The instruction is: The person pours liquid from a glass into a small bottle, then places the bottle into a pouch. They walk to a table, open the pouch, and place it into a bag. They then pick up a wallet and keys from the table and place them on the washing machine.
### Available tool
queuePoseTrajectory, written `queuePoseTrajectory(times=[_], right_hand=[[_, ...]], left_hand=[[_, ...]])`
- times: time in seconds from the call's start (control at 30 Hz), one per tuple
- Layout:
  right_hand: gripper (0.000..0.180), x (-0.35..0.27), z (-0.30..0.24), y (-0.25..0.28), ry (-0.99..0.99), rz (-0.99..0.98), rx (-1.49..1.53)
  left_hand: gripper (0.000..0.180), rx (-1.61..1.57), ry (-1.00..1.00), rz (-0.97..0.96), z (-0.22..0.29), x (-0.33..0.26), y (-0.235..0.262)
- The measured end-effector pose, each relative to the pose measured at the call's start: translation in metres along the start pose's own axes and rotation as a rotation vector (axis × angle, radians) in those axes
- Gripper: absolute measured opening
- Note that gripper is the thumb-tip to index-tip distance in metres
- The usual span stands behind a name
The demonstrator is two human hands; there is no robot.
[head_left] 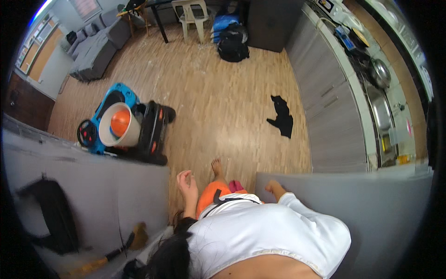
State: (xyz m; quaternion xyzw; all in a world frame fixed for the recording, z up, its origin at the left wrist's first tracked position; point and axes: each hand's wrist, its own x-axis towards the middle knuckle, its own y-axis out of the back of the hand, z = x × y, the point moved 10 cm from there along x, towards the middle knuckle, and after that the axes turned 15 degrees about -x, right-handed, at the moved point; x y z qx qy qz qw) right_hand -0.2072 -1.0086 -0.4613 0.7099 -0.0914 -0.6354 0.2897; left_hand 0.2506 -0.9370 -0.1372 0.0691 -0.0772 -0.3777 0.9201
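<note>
My left hand hangs over the wooden floor with its fingers loosely curled and nothing in it. It is close to the edge of a grey panel on my left. My right hand is closed into a fist and rests at the near corner of a second grey panel on my right. I stand in the gap between the two panels in a white shirt and orange shorts. One bare foot is forward on the floor.
A blue toy ride-on car stands left of the gap, with a white bucket holding an orange ball. A black cloth lies on the floor. Grey kitchen cabinets line the right. A black backpack and pale chair stand far off.
</note>
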Motion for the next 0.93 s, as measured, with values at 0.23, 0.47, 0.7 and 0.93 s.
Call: queuePoseTrajectory(times=[0.23,0.47,0.7,0.93], right_hand=[[0.019,0.067,0.005,0.156,-0.024,0.227,0.709],[0.023,0.158,0.049,0.324,-0.188,0.231,1.162],[0.027,0.299,0.167,0.425,-0.122,-0.098,0.480],[0.018,0.473,0.190,0.702,-0.252,0.251,0.660]], left_hand=[[0.022,0.122,-0.316,-0.278,0.081,0.291,-0.180],[0.025,-0.035,-0.483,-0.369,0.145,0.490,-0.385],[0.030,0.165,-0.061,-0.240,0.029,0.608,-0.464],[0.037,0.480,-0.011,-0.345,-0.064,0.749,-0.492]])
